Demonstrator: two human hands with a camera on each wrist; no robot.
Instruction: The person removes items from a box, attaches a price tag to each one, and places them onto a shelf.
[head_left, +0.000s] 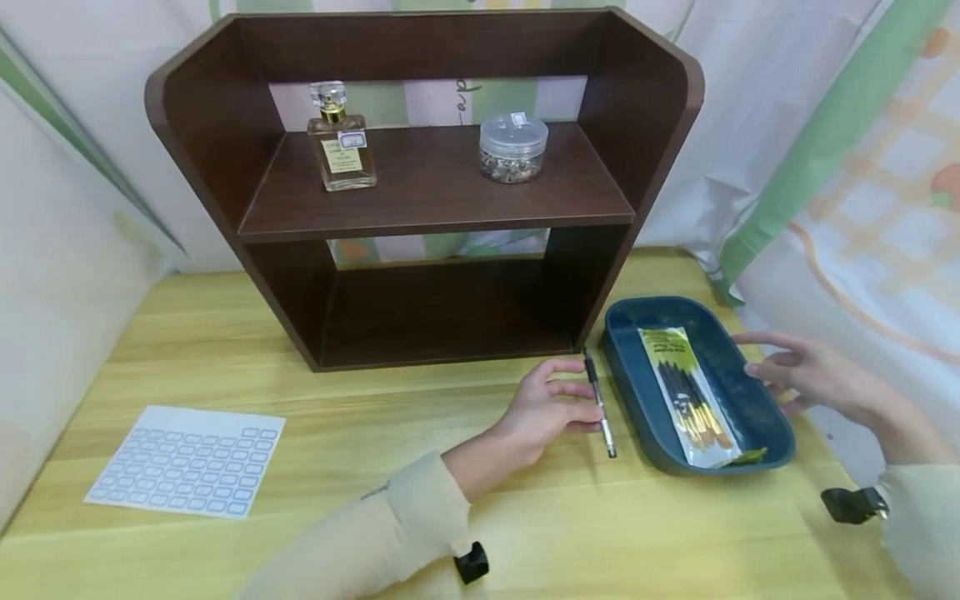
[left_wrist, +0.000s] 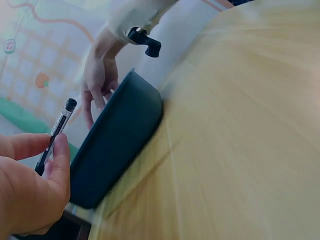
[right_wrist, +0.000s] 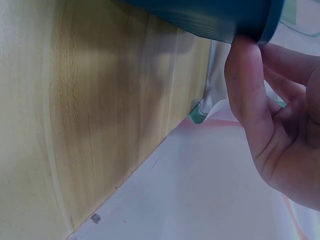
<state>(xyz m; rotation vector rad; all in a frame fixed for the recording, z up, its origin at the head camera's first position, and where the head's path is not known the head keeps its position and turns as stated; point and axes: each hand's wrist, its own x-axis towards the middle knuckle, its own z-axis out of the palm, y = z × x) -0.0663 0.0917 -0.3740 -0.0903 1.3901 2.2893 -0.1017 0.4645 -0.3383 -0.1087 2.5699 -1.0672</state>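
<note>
Shelf [head_left: 427,187] with perfume [head_left: 342,154] and jar [head_left: 513,150], left grip [head_left: 538,412] pinching pen [head_left: 592,370], right grip [head_left: 828,377] pinching tray [head_left: 718,358], brushes [head_left: 693,404] inside.

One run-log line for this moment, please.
left hand: holds pen beside tray | right hand: touches tray's rim | tray: brush pack inside | shelf: bottle, jar on upper level

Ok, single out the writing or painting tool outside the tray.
The pen, pinched by the left hand; the paintbrushes lie inside the tray, in their packet.
</note>
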